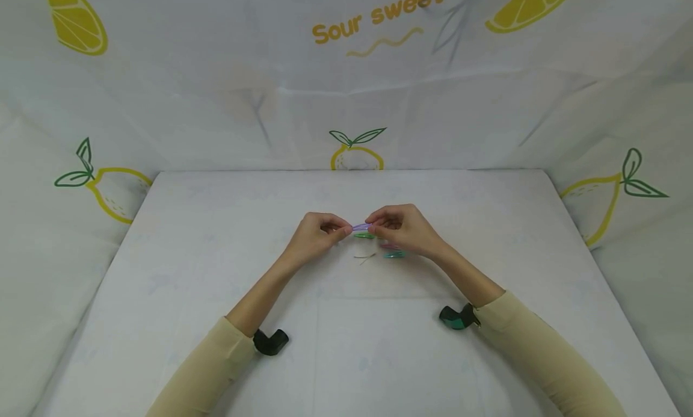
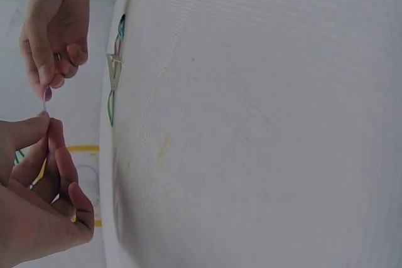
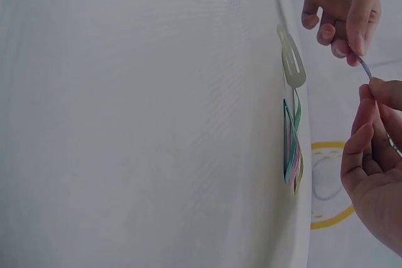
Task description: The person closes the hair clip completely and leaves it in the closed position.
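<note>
Between my two hands a purple snap hair clip (image 1: pixel 361 227) is held above the table. My left hand (image 1: pixel 316 233) pinches one end between thumb and index finger. At the other end the thumb and fingertips of my right hand (image 1: pixel 405 229) grip it. Just below lie a green hair clip (image 1: pixel 364 236), a pink hair clip (image 1: pixel 389 246) partly hidden by the right hand, and a teal hair clip (image 1: pixel 394 255). Nearer to me rests a pale olive hair clip (image 1: pixel 364 257), its arms spread; the right wrist view shows this pale clip (image 3: pixel 293 61) broad side on.
A white cloth covers the table (image 1: pixel 216 284). White fabric with printed lemons (image 1: pixel 357 158) encloses the back and sides. Black wrist-worn devices (image 1: pixel 272 342) hang at both sleeve cuffs, close over the tabletop.
</note>
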